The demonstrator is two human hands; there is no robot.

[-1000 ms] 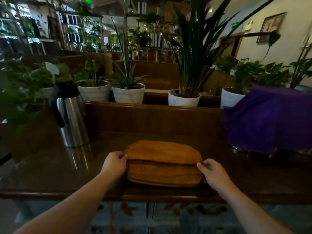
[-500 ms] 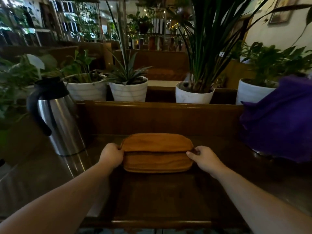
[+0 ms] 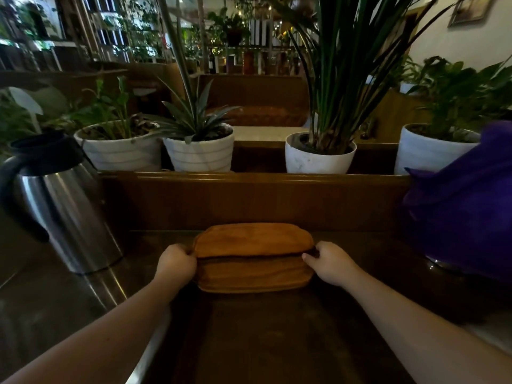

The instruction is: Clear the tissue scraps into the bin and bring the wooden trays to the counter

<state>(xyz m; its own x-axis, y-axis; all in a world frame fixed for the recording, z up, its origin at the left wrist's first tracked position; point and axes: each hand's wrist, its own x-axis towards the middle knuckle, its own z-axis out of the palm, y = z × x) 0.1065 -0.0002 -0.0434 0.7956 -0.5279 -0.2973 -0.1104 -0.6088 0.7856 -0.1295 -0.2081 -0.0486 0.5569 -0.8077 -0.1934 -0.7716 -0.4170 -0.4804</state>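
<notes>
Trays: stacked wooden trays (image 3: 253, 259) sit on dark tabletop (image 3: 277, 342), near back wall, betw jug (image 3: 63, 203) & purple cloth (image 3: 465, 206)
Grip: left hand (image 3: 177, 263) & right hand (image 3: 329, 263) closed on tray ends
Progress: trays look delivered; release left. No scraps or bin in view
Writing: none legible

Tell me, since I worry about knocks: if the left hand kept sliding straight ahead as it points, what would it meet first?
Probably the wooden back panel behind the trays. The left hand points at it, with only bare counter between. The jug stands off to its left. Depth is unclear.
</notes>
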